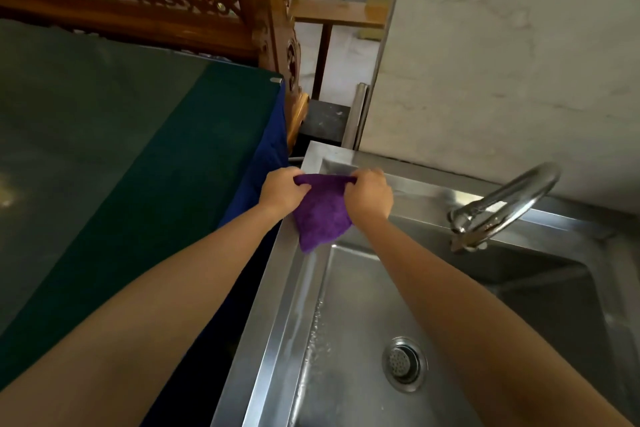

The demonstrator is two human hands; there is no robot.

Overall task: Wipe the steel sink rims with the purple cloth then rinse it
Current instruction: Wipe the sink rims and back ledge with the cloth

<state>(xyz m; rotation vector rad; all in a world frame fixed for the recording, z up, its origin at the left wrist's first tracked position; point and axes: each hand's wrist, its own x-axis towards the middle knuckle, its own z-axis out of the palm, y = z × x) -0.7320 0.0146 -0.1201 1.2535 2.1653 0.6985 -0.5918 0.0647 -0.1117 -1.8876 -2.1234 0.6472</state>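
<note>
Fingers (pixel 302 188) of left hand (pixel 280 191) and right hand (pixel 369 197) grip purple cloth (pixel 320 220) over wet sink (pixel 349 302).

Both bare forearms reach forward and draw together toward the far left corner of the sink (pixel 277 288). The left hand (pixel 282 192) is curled, back upward, its fingers pinching one top corner of the purple cloth (pixel 320 218). The right hand (pixel 369 196) is curled the same way round the other top corner. The two fists sit near each other, level. The left forearm comes in from outside the sink's left rim, and the right forearm crosses above the basin.
</note>
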